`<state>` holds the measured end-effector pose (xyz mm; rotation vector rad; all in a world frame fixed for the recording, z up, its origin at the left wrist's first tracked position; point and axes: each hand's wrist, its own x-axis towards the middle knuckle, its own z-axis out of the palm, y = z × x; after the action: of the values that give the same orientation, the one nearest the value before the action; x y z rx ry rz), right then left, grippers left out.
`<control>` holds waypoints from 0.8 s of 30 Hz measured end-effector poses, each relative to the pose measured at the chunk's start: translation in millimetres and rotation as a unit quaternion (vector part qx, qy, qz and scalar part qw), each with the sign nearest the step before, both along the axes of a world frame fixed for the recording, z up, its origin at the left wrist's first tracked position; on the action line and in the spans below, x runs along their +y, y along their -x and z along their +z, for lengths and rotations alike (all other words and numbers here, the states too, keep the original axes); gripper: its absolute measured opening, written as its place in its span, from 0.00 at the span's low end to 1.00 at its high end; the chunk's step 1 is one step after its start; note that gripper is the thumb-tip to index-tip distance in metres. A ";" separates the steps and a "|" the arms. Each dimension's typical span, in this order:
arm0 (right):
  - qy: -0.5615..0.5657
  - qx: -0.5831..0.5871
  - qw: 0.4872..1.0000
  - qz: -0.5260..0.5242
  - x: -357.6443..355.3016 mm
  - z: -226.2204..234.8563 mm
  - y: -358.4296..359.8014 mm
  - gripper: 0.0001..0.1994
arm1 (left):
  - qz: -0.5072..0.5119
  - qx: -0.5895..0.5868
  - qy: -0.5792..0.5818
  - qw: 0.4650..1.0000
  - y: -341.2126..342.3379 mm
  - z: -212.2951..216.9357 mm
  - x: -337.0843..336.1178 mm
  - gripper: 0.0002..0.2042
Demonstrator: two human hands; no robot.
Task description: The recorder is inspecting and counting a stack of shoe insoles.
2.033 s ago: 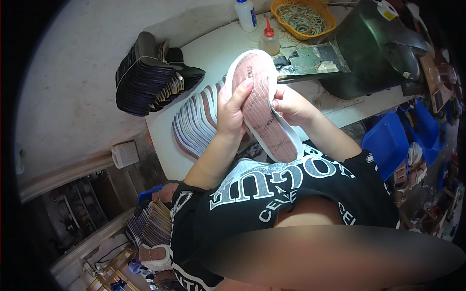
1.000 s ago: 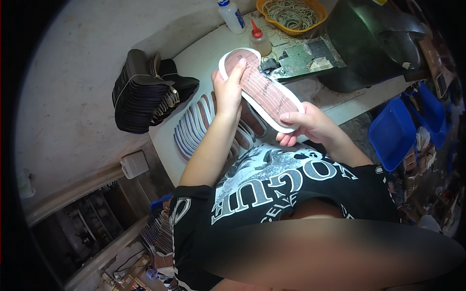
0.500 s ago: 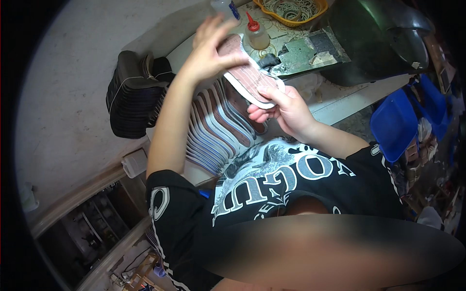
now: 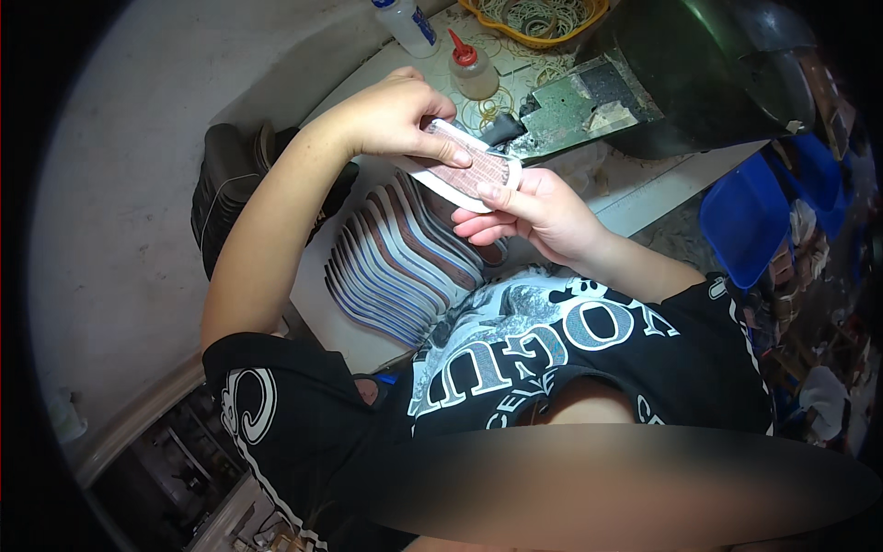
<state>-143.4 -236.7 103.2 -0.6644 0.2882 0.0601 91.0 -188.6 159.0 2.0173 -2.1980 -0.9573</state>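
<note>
Shoe sole (image 4: pixel 487 168) with a pinkish-brown face and white rim, held in both hands above a white workbench (image 4: pixel 644 181). The left hand (image 4: pixel 409 121) grasps the farther part, thumb pressed on the face; this hand covers that end of the sole, and its curled fingertips are largely hidden. The right hand (image 4: pixel 529 207) pinches the nearer end, thumb on the face and fingers beneath, where their contact cannot be seen. Below, a row of striped soles (image 4: pixel 386 262) stands closely packed on the bench, its near end cut off by the black shirt (image 4: pixel 552 368). A bundle of dark soles (image 4: pixel 225 170) is partly masked by the left forearm. A blurred oval obscures the lower part of the view. Containers: a yellow basket (image 4: pixel 543 42), cropped by the upper edge, holds a tangle of pale bands (image 4: pixel 544 16); a squeeze bottle (image 4: pixel 475 81) with a red nozzle has indistinct contents; a translucent bottle (image 4: pixel 411 33) with blue markings is cropped at its top.
</note>
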 end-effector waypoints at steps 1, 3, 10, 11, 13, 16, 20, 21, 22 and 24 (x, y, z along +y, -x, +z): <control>-0.005 0.002 1.000 -0.012 1.3 0.3 -0.4 0.19 | -0.002 0.001 0.000 1.000 -0.1 0.0 0.6 0.24; -0.004 0.006 1.000 -0.017 3.1 0.6 -1.9 0.19 | 0.004 0.021 0.031 0.999 0.8 -0.8 4.3 0.23; -0.050 0.030 0.998 -0.007 0.2 2.7 -3.0 0.19 | 0.040 0.107 0.030 0.993 7.0 1.8 17.9 0.19; -0.048 0.025 0.999 -0.005 0.0 3.1 -3.0 0.19 | 0.047 0.105 0.033 0.993 8.6 2.0 20.9 0.19; -0.055 0.035 0.998 -0.014 0.5 3.8 -2.2 0.20 | 0.059 0.085 0.042 0.994 11.0 2.1 28.0 0.19; -0.047 0.041 0.998 -0.012 -0.1 4.6 -3.8 0.20 | 0.102 0.062 0.030 0.992 19.2 5.1 36.2 0.20; -0.034 0.046 0.998 -0.014 -1.4 6.5 -5.3 0.21 | 0.189 0.048 -0.037 0.980 33.1 12.5 43.8 0.21; -0.034 0.044 0.998 -0.014 -1.9 7.5 -4.7 0.21 | 0.189 0.046 -0.037 0.980 36.6 13.4 44.8 0.21; -0.029 0.045 0.998 -0.016 -1.2 8.8 -4.4 0.21 | 0.209 0.043 -0.041 0.976 39.7 13.4 47.8 0.21; -0.019 0.051 0.998 -0.012 -1.4 7.3 -6.0 0.21 | 0.231 0.039 -0.046 0.971 46.1 14.7 52.0 0.21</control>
<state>-137.4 -238.2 110.5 -0.6217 0.3920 0.0769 45.0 -136.5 173.7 2.3308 -1.5562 -1.0609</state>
